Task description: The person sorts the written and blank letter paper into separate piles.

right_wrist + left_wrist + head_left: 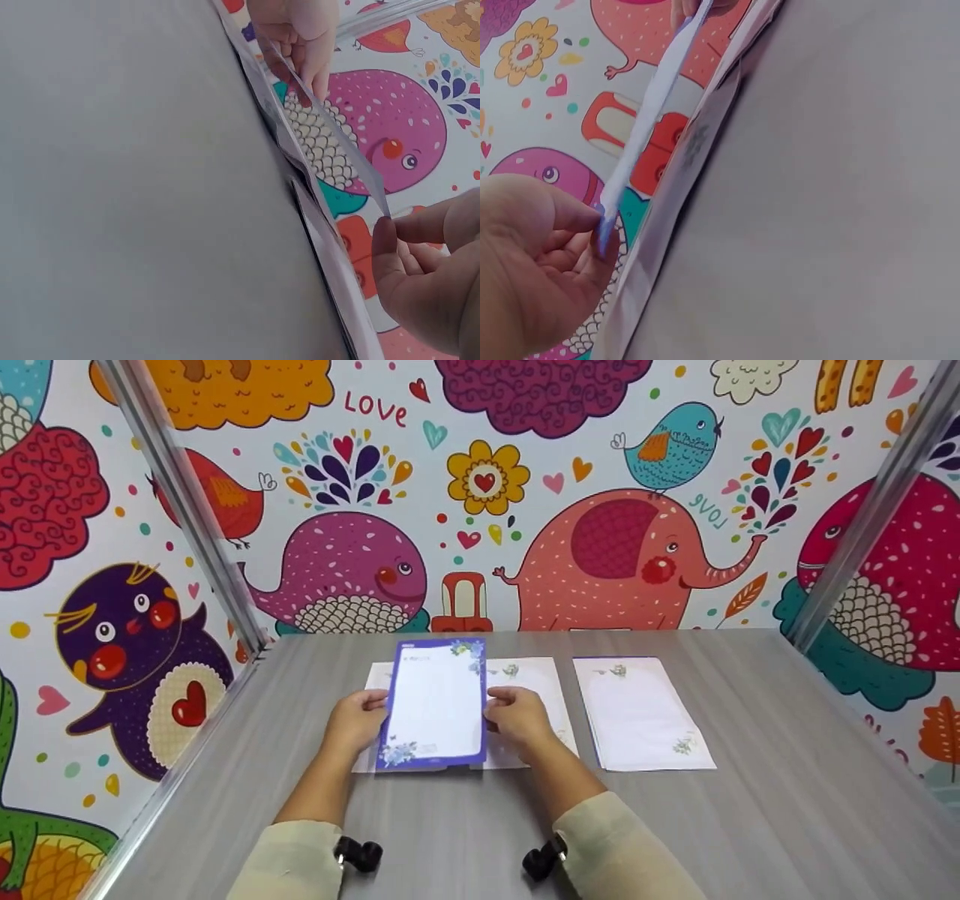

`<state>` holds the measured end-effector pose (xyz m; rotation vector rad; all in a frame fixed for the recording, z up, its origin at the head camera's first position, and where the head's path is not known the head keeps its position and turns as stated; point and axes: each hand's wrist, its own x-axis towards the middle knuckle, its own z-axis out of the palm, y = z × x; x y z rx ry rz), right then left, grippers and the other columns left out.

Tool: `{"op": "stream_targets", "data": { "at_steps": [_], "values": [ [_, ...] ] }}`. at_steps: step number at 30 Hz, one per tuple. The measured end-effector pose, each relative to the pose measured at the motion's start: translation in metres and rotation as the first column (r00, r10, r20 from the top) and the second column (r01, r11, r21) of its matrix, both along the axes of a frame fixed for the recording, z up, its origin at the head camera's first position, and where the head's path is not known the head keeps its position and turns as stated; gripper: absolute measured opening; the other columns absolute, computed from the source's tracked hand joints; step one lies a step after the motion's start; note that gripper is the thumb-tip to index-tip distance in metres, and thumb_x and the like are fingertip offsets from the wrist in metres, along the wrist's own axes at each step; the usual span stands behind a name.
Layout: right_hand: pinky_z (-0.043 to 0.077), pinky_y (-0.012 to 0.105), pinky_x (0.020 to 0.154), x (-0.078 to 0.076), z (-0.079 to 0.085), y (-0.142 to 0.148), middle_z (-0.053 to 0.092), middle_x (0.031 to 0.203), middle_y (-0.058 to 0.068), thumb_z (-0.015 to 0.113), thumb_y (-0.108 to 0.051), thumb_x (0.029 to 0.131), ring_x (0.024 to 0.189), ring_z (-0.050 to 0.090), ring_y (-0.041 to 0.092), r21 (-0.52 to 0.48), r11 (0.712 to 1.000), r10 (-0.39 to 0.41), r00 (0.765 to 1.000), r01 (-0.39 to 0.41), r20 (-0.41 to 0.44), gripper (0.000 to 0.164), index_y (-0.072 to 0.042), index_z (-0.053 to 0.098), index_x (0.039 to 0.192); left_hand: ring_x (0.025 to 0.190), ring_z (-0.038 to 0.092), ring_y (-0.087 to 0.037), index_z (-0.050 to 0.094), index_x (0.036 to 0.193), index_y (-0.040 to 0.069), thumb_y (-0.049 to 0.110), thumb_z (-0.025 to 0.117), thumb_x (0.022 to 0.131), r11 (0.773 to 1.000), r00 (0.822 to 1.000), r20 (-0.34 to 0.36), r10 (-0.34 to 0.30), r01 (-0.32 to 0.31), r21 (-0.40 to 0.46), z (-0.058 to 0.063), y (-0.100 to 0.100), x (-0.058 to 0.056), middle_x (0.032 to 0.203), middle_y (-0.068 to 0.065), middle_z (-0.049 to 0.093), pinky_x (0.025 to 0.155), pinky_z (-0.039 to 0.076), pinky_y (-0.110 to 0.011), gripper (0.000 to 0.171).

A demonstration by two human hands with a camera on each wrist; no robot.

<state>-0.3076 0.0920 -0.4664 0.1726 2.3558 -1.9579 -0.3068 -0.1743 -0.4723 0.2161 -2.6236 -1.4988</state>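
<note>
A sheet of stationery paper [435,701] with a purple border and blue flowers at two corners is held up off the table. My left hand [356,724] pinches its left edge between thumb and fingers. On the opposite edge, my right hand [521,716] pinches it the same way. Seen edge-on in the left wrist view, the held sheet [649,116] spans between both hands. Beneath it lie pale sheets with small floral prints [529,675], partly covered by the held sheet and my hands.
To the right lies a separate stack of pale floral sheets [645,716] with a blue edge showing underneath. The grey wood-grain table [450,840] meets a wall [480,547] printed with cartoon animals. Metal posts [187,502] stand at the back corners.
</note>
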Motion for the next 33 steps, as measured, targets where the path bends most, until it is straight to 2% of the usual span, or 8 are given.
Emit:
{"op": "stream_targets", "data": {
  "at_steps": [8,11,18,25,33],
  "values": [
    [0.066,0.034,0.083,0.002,-0.001,-0.027,0.076,0.106,0.014,0.069,0.007,0.094,0.088,0.073,0.017,-0.079,0.997,0.025,1.000,-0.024,0.007,0.041,0.004,0.070,0.134,0.118,0.067,-0.030,0.069,0.137,0.000,0.009,0.057,0.103,1.000,0.999,0.042,0.015,-0.016,0.025,0.001,-0.026,0.004,0.127,-0.019,0.073,0.089,0.054,-0.027,0.038],
    [0.066,0.036,0.089,0.004,0.000,-0.031,0.077,0.116,0.013,0.073,0.005,0.092,0.098,0.075,0.019,-0.077,0.995,0.069,0.997,-0.067,0.025,0.046,0.001,0.069,0.137,0.119,0.068,-0.031,0.070,0.136,-0.001,0.008,0.057,0.102,1.000,0.999,0.039,0.030,-0.030,0.004,0.001,-0.032,0.004,0.127,-0.020,0.074,0.092,0.054,-0.030,0.037],
    [0.061,0.043,0.105,0.005,-0.001,-0.030,0.072,0.137,0.014,0.077,-0.002,0.093,0.119,0.075,0.026,-0.090,0.980,0.184,0.979,-0.176,0.085,0.058,-0.003,0.060,0.149,0.125,0.068,-0.036,0.068,0.137,-0.002,0.009,0.054,0.105,0.996,0.997,0.040,0.058,-0.056,-0.063,-0.001,-0.039,0.004,0.131,-0.022,0.073,0.108,0.053,-0.048,0.037],
    [0.059,0.044,0.109,0.006,-0.004,-0.030,0.071,0.140,0.019,0.076,-0.004,0.095,0.125,0.073,0.030,-0.049,0.972,0.234,0.971,-0.231,0.057,0.060,0.004,0.055,0.151,0.125,0.069,-0.038,0.069,0.136,-0.002,0.012,0.056,0.107,0.993,0.996,0.064,0.066,-0.059,-0.102,-0.002,-0.039,0.005,0.130,-0.022,0.074,0.110,0.053,-0.051,0.035],
    [0.055,0.047,0.115,0.005,-0.004,-0.029,0.069,0.144,0.018,0.074,-0.012,0.099,0.131,0.069,0.031,-0.040,0.957,0.290,0.953,-0.288,0.088,0.060,0.002,0.054,0.153,0.127,0.068,-0.038,0.068,0.138,-0.001,0.014,0.055,0.108,0.992,0.992,0.095,0.083,-0.074,-0.098,-0.003,-0.043,0.004,0.132,-0.022,0.073,0.111,0.052,-0.052,0.036]
  ]
}}
